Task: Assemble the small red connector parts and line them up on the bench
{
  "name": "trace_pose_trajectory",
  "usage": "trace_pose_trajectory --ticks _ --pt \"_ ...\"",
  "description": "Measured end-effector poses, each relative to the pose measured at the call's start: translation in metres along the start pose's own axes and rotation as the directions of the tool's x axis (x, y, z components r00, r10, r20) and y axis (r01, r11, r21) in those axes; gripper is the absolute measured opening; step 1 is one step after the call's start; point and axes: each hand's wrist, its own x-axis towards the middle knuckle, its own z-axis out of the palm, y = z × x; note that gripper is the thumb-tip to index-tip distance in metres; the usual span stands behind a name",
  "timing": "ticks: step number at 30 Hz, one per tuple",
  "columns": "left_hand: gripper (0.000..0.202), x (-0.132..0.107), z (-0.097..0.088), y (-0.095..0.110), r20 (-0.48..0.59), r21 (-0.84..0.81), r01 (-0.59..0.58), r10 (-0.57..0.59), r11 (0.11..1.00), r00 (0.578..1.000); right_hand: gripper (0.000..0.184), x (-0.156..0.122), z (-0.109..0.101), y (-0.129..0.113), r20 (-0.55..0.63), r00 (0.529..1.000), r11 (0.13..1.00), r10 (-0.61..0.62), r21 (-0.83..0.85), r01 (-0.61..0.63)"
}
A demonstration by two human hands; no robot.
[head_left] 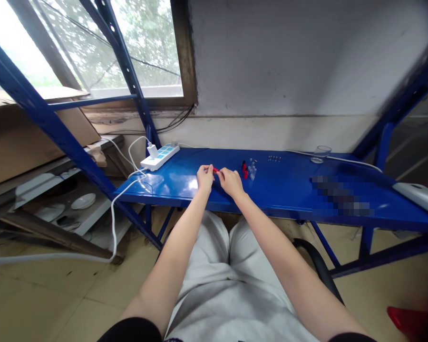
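Observation:
Over the blue table, near its front edge, my left hand pinches a small red cylindrical piece. My right hand is closed at the other end of the same piece, with its fingertips against it. The fingers hide much of the piece, so its exact kind does not show. Just right of my hands stand a couple of similar red pieces, beside several small clear pieces that look like little tubes. Farther right, several tiny parts lie in a row.
A white power strip with a plug and cable sits on the blue table at the left. At the right are a clear glass, a pixelated dark object and a white device. Blue posts frame both ends.

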Motion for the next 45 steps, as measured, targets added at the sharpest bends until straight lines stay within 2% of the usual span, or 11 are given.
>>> trace_pose_trajectory --ticks 7,16,19,22,27,31,34,37,40,42,45 --pt "0.018 0.001 -0.003 -0.002 -0.031 0.040 -0.036 0.037 0.999 0.999 0.023 -0.002 0.000 0.002 -0.020 0.999 0.999 -0.034 -0.009 0.034" --pt "0.020 -0.001 0.003 0.000 0.120 0.132 -0.209 0.193 0.969 0.974 0.019 0.000 0.004 0.006 -0.017 0.999 0.999 0.048 -0.019 -0.048" --pt "0.019 -0.002 0.001 0.003 0.035 0.138 -0.231 0.228 0.963 0.973 0.017 0.001 0.004 0.006 -0.001 0.999 0.999 0.040 -0.015 -0.040" --pt "0.024 -0.005 -0.002 0.009 -0.067 0.098 -0.204 0.211 0.974 0.975 0.015 0.001 0.002 0.004 -0.005 0.999 0.999 0.050 0.002 -0.050" --pt "0.032 -0.008 -0.002 0.013 -0.093 0.040 -0.172 0.175 0.984 0.980 0.013 0.002 -0.001 0.004 -0.047 0.992 0.987 0.117 0.120 -0.111" --pt "0.024 -0.009 0.004 0.014 -0.001 0.046 -0.190 0.190 0.981 0.982 0.015 0.002 -0.010 0.007 -0.031 0.972 0.926 0.234 0.313 -0.213" --pt "0.021 -0.014 0.009 0.017 0.085 0.093 -0.241 0.234 0.966 0.969 0.015 0.001 -0.026 0.012 0.053 0.941 0.860 0.335 0.391 -0.328" --pt "0.018 -0.022 0.018 0.019 0.231 0.148 -0.263 0.225 0.953 0.947 0.012 -0.004 -0.049 0.021 0.126 0.909 0.844 0.396 0.340 -0.415" --pt "0.015 -0.031 0.031 0.020 0.387 0.182 -0.270 0.184 0.946 0.903 0.013 -0.013 -0.069 0.036 0.203 0.881 0.846 0.427 0.254 -0.469" --pt "0.012 -0.036 0.042 0.019 0.435 0.199 -0.263 0.155 0.944 0.887 0.015 -0.021 -0.076 0.048 0.229 0.865 0.855 0.447 0.175 -0.489" --pt "0.011 -0.042 0.057 0.016 0.443 0.245 -0.263 0.134 0.933 0.887 0.013 -0.031 -0.079 0.064 0.197 0.841 0.848 0.504 0.071 -0.526"
